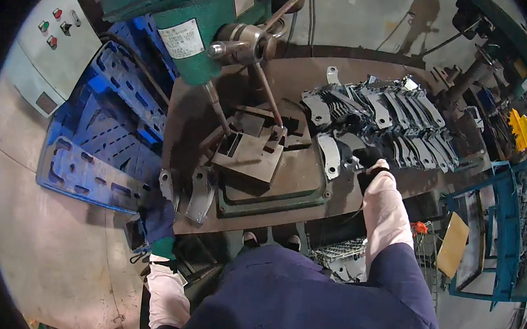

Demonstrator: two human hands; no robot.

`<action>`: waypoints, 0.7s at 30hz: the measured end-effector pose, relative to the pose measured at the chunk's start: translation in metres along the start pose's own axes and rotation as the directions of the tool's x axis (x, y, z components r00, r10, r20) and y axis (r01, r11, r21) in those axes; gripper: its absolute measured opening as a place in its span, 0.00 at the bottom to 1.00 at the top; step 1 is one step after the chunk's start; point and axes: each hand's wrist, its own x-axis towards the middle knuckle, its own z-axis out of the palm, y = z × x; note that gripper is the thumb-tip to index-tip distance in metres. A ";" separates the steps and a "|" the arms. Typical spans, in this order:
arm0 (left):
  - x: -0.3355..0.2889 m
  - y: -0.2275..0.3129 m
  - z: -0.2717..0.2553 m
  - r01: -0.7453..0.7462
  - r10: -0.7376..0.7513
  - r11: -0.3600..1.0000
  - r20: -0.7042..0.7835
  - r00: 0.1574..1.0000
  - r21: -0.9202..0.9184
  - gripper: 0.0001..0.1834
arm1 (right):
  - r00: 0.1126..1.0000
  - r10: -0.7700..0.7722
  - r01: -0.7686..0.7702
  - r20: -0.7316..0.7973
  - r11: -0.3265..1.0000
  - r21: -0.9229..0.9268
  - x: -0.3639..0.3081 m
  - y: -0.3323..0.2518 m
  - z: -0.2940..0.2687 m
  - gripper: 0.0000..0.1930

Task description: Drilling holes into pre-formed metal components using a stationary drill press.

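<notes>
My left hand, in a dark blue glove with a green cuff, is closed at the lower end of a flat grey metal bracket by the table's left edge. A second metal bracket lies just right of it. My right hand, in a black glove, reaches to the near side of the bracket pile and closes on the end of a metal bracket; its fingertips are partly hidden. Left of that hand lies another curved bracket with a round hole. Between my hands a steel fixture block sits on the drill press base.
The green drill press overhangs the table, its spindle and handles above the fixture. Rows of stacked brackets cover the table's right side. Blue plastic pallets and a control box stand left; a teal metal rack stands right.
</notes>
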 end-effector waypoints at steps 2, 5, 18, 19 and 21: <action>0.007 0.057 -0.004 0.111 -0.111 0.994 0.115 0.987 0.005 0.26 | 0.967 -0.223 0.226 -0.123 0.974 0.014 -0.003 0.006 -0.024 0.12; 0.006 0.110 -0.006 -0.014 0.014 1.000 0.188 0.982 -0.003 0.25 | 0.822 -0.537 0.522 -0.191 0.844 -0.127 -0.007 -0.018 -0.060 0.09; 0.006 0.205 0.087 0.365 0.657 0.332 0.491 0.572 -0.870 0.36 | 0.169 -0.978 0.985 0.126 0.172 0.011 -0.156 -0.212 -0.193 0.13; 0.006 0.217 0.082 0.407 0.734 0.267 0.458 0.501 -0.873 0.37 | 0.142 -0.986 0.985 0.089 0.149 0.086 -0.164 -0.227 -0.198 0.15; 0.003 0.230 0.063 0.316 0.859 0.243 0.355 0.369 -0.917 0.40 | 0.094 -0.996 0.950 0.009 0.093 0.298 -0.165 -0.243 -0.185 0.16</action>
